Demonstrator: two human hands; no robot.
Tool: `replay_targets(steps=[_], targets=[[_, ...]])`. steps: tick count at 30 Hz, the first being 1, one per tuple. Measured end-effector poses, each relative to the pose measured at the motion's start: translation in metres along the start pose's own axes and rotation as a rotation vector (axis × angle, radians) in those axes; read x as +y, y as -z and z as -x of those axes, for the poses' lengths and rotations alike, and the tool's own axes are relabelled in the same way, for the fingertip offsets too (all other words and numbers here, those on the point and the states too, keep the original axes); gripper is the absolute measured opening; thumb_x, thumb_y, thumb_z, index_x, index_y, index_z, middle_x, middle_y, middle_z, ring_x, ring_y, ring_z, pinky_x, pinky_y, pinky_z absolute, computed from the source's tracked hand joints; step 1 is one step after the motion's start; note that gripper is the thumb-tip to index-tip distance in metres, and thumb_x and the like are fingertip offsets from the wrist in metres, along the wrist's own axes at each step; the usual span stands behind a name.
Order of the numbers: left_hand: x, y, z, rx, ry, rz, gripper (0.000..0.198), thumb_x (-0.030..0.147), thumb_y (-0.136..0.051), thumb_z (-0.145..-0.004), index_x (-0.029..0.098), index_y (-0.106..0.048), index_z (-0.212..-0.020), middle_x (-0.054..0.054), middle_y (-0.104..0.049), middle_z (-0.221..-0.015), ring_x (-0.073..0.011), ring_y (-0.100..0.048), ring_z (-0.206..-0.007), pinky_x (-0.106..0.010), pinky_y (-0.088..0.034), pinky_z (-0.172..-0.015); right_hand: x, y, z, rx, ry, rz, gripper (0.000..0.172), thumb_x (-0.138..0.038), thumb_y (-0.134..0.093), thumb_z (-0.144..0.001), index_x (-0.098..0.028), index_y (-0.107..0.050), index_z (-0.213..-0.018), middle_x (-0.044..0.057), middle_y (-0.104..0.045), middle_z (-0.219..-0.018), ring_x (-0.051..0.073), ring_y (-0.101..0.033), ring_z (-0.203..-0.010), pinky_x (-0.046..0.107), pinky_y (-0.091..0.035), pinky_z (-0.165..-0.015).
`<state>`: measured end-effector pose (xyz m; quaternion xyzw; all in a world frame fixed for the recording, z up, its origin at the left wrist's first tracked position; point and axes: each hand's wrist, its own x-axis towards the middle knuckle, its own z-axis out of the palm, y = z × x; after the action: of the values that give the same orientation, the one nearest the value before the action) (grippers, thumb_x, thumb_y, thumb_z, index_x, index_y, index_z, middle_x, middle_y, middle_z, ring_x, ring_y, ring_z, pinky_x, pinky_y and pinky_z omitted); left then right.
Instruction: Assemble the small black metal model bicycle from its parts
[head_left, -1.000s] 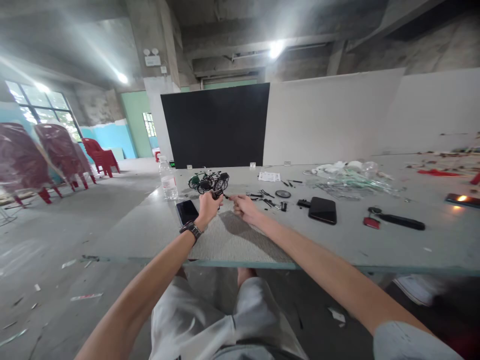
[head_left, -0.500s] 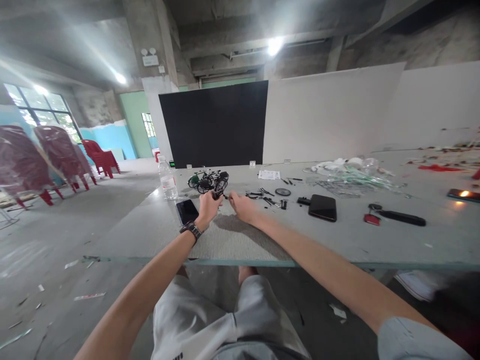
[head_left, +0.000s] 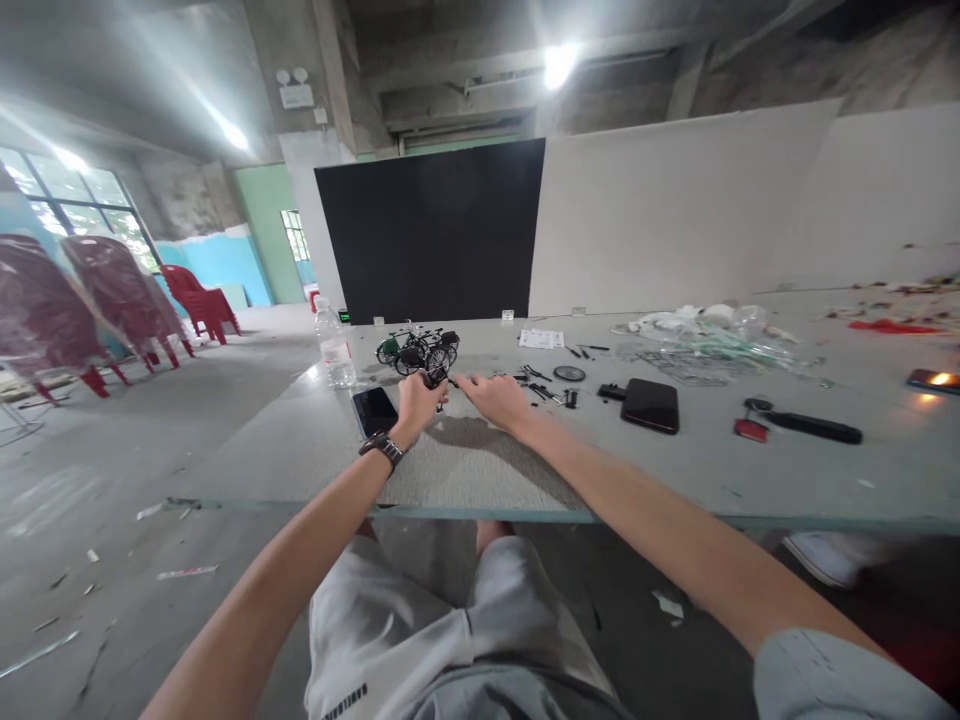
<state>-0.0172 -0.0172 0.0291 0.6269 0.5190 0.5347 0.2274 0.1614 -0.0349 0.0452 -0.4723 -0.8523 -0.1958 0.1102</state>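
My left hand (head_left: pixel 417 402), with a dark watch on its wrist, is closed around a small black model bicycle (head_left: pixel 436 366) held just above the grey table (head_left: pixel 480 480). My right hand (head_left: pixel 495 398) rests beside it, fingers pinched towards the model; what they pinch is too small to make out. Two more small model bicycles, one green (head_left: pixel 391 349) and one black (head_left: pixel 441 344), stand just behind the hands. Small black parts and tools (head_left: pixel 541 385) lie scattered to the right of my right hand.
A black phone (head_left: pixel 375 409) lies left of my left hand and a water bottle (head_left: pixel 334 345) stands behind it. A dark case (head_left: pixel 650 405), a red-and-black key item (head_left: pixel 752 428), plastic bags (head_left: pixel 697 340) and a paper sheet (head_left: pixel 540 339) lie to the right. Red chairs (head_left: pixel 199 303) stand far left.
My right hand has moved left, closer to the model bicycle in my left hand. The view has tilted slightly.
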Motion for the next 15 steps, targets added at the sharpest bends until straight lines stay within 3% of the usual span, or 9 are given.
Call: replay_targets(steps=[3, 5, 9, 12, 15], targets=[[0.003, 0.000, 0.001, 0.007, 0.008, -0.001, 0.023, 0.023, -0.072, -0.087, 0.011, -0.067, -0.068, -0.011, -0.075, -0.072, -0.0178, -0.073, -0.060, -0.021, -0.053, -0.053, -0.004, 0.000, -0.001, -0.045, -0.020, -0.047, 0.038, -0.014, -0.032, -0.103, -0.014, -0.051, -0.136, 0.018, -0.071, -0.093, 0.024, -0.066, -0.069, 0.030, -0.040, -0.064], [0.004, 0.000, 0.002, -0.001, -0.017, -0.027, 0.023, 0.022, -0.070, -0.087, 0.012, -0.066, -0.067, -0.011, -0.075, -0.072, -0.0184, -0.073, -0.061, -0.021, -0.053, -0.053, -0.007, -0.005, -0.004, -0.025, -0.083, -0.205, 0.032, -0.018, -0.036, -0.104, -0.013, -0.054, -0.130, 0.016, -0.071, -0.088, 0.023, -0.065, -0.070, 0.029, -0.039, -0.064], [0.004, 0.000, 0.002, -0.007, -0.064, -0.076, 0.024, 0.023, -0.068, -0.089, 0.013, -0.065, -0.067, -0.009, -0.072, -0.067, -0.0185, -0.073, -0.061, -0.021, -0.052, -0.054, -0.011, -0.016, -0.014, 0.114, -0.332, -0.795, 0.020, -0.030, -0.044, -0.104, -0.017, -0.060, -0.105, 0.007, -0.064, -0.073, 0.019, -0.057, -0.064, 0.027, -0.040, -0.061], [0.002, -0.001, 0.001, -0.005, -0.065, -0.095, 0.024, 0.026, -0.068, -0.090, 0.013, -0.065, -0.070, -0.009, -0.073, -0.069, -0.0190, -0.073, -0.060, -0.022, -0.052, -0.055, -0.012, -0.022, -0.020, 0.067, -0.522, -1.152, 0.019, -0.036, -0.050, -0.101, -0.018, -0.058, -0.100, -0.001, -0.052, -0.060, 0.016, -0.048, -0.053, 0.026, -0.037, -0.053], [0.000, -0.003, 0.000, -0.028, -0.081, -0.106, 0.020, 0.024, -0.068, -0.090, 0.013, -0.064, -0.073, -0.010, -0.074, -0.074, -0.0197, -0.074, -0.061, -0.023, -0.053, -0.055, -0.010, -0.023, -0.022, 0.081, -0.515, -1.016, 0.019, -0.036, -0.055, -0.099, -0.018, -0.058, -0.092, 0.002, -0.055, -0.064, 0.017, -0.051, -0.057, 0.027, -0.036, -0.056]])
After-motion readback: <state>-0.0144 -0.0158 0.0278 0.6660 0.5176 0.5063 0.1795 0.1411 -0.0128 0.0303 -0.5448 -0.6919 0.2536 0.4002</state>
